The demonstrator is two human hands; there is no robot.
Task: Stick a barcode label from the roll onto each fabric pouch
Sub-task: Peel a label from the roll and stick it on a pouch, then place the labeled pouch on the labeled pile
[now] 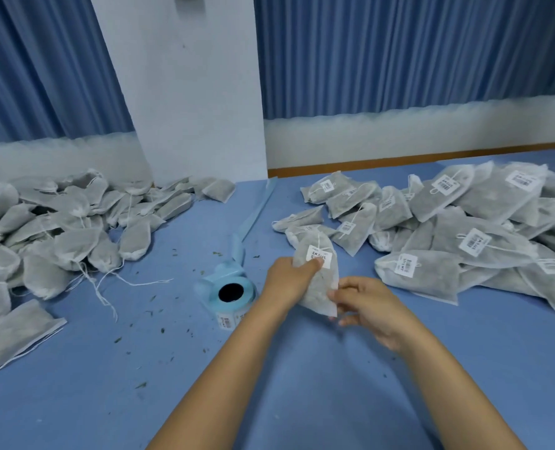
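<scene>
A grey-white fabric pouch (318, 284) is held above the blue table, in the middle of the view. My left hand (289, 280) grips its left side, thumb pressing on a white barcode label (319, 255) near the top. My right hand (367, 306) pinches the pouch's lower right edge. The label roll (229, 292), pale blue with a black core, lies on the table just left of my left hand, its blue backing strip (253, 216) trailing away toward the wall.
A heap of pouches without labels (58, 235) covers the left of the table. A heap of labelled pouches (464, 232) fills the right. Loose strings and herb crumbs dot the blue table (302, 384). A white pillar (198, 108) and blue curtains stand behind.
</scene>
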